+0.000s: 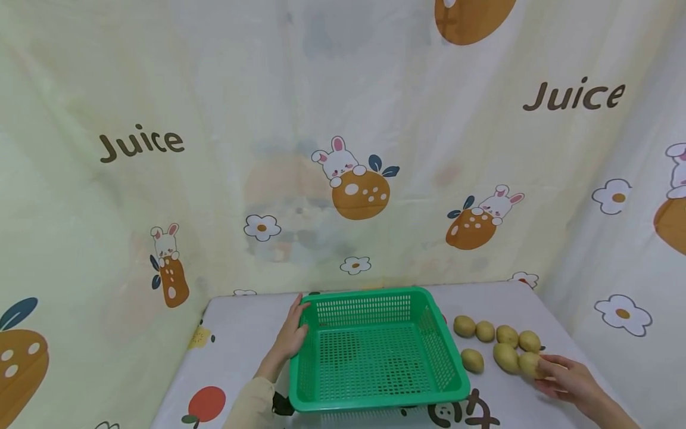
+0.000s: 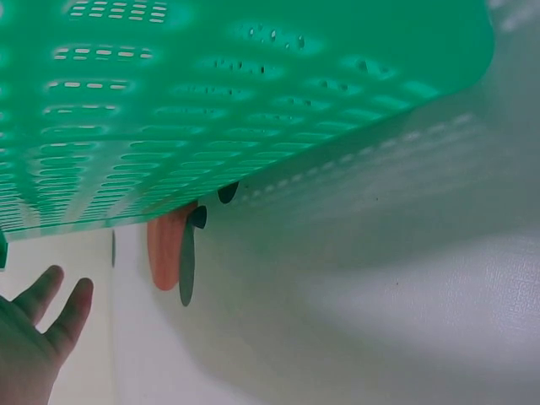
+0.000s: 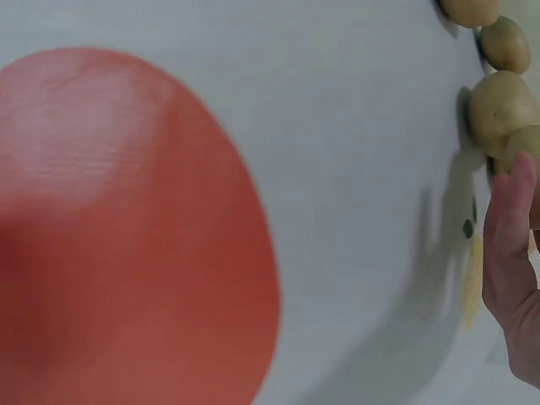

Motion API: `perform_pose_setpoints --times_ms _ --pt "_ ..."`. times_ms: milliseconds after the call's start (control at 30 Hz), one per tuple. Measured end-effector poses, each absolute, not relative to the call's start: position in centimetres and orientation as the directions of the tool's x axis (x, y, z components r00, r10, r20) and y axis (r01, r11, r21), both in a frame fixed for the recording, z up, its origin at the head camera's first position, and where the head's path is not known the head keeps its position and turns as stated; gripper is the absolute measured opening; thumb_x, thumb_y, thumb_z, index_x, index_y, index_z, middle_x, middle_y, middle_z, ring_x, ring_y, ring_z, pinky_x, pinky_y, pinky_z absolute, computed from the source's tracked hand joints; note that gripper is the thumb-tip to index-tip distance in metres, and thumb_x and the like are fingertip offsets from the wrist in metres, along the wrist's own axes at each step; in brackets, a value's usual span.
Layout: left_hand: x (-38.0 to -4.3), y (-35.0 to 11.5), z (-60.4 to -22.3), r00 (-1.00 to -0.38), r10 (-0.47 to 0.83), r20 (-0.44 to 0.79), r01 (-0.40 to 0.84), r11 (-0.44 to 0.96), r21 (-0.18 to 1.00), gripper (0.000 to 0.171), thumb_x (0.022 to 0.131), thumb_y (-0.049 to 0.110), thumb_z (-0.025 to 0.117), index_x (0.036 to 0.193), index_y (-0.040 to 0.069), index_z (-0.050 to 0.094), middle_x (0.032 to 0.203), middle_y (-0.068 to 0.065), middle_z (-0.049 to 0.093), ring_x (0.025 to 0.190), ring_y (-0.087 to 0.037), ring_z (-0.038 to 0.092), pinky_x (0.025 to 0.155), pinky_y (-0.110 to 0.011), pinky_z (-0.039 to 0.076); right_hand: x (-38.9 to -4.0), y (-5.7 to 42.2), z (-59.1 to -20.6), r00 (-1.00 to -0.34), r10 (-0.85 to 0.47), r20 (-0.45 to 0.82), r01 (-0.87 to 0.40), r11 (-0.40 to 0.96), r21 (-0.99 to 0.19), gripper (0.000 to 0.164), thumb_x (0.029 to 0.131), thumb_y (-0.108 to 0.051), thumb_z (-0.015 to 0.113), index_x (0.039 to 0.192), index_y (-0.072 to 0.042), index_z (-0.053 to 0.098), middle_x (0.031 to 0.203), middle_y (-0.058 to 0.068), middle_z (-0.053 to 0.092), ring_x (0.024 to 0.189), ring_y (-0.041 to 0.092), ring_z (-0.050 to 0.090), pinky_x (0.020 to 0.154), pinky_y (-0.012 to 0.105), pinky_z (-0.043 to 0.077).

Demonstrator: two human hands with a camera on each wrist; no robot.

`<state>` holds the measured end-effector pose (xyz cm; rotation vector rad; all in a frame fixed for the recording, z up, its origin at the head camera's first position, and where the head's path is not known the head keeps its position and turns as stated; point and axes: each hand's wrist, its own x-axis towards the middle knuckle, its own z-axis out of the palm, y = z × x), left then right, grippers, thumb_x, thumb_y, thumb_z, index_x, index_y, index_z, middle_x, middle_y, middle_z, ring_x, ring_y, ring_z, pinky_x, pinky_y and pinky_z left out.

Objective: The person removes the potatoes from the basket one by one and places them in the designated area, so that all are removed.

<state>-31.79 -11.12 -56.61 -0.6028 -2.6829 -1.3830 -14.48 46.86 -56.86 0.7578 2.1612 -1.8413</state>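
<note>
A green plastic basket (image 1: 370,399) with slotted walls stands on the table in the head view. My left hand (image 1: 289,336) rests against its left rim, fingers extended; in the left wrist view that hand (image 2: 38,337) shows two straight, spread fingers below the basket's slotted wall (image 2: 253,76). Right of the basket, my right hand (image 1: 570,381) pinches a potato (image 1: 529,364) between thumb and fingers. A larger potato (image 1: 506,357) lies just left of the held one. The right wrist view catches the right hand (image 3: 515,253) at its edge, with the potato partly cut off.
A row of potatoes (image 1: 485,331) lies behind the pinched one, and a single potato (image 1: 472,361) sits near the basket's right wall. The white printed tablecloth (image 1: 214,351) covers the table. Printed curtains (image 1: 214,196) hang behind and at both sides.
</note>
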Motion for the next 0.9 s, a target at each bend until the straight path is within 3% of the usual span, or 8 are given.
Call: perform_pose_setpoints --times_ms 333,500,667,900 --pt "-32.0 -11.3 -56.4 -0.918 0.317 0.239 0.380 0.526 0.761 0.055 0.089 -0.001 0.044 0.144 -0.004 0.040 0.162 -0.019 0.013 0.147 -0.041 0.016 0.112 -0.062 0.022 -14.1 45.8 -58.7 -0.848 0.266 -0.457 0.507 0.162 -0.847 0.067 0.088 -0.015 0.062 0.136 0.019 0.030 0.085 0.006 0.064 0.072 0.017 0.066 0.068 0.033 0.058" --pt "-32.5 -11.0 -56.3 -0.886 0.377 0.270 0.449 0.547 0.707 0.057 0.085 0.002 0.044 0.141 -0.007 0.042 0.159 -0.027 0.017 0.141 -0.051 0.024 0.106 -0.068 0.026 -14.2 45.3 -59.1 -0.858 0.286 -0.427 0.494 0.234 -0.837 0.064 0.087 -0.014 0.065 0.137 0.015 0.035 0.085 0.007 0.065 0.071 0.017 0.066 0.065 0.033 0.058" --pt "-32.6 -11.7 -55.2 -0.896 0.394 0.205 0.427 0.637 0.641 0.060 0.082 0.009 0.048 0.141 -0.004 0.046 0.157 -0.025 0.026 0.138 -0.052 0.029 0.104 -0.069 0.028 -14.4 44.7 -59.0 -0.876 0.252 -0.411 0.478 0.342 -0.809 0.062 0.087 -0.015 0.062 0.135 0.015 0.037 0.088 0.009 0.064 0.072 0.019 0.064 0.065 0.034 0.058" --pt "-33.2 -11.8 -51.1 -0.891 0.422 0.166 0.439 0.712 0.548 0.057 0.092 0.014 0.046 0.147 -0.001 0.041 0.156 -0.022 0.031 0.143 -0.047 0.024 0.110 -0.066 0.023 -15.4 45.1 -57.0 -0.918 0.158 -0.365 0.390 0.541 -0.745 0.057 0.092 -0.020 0.059 0.128 0.019 0.042 0.094 0.013 0.064 0.079 0.022 0.062 0.068 0.040 0.057"
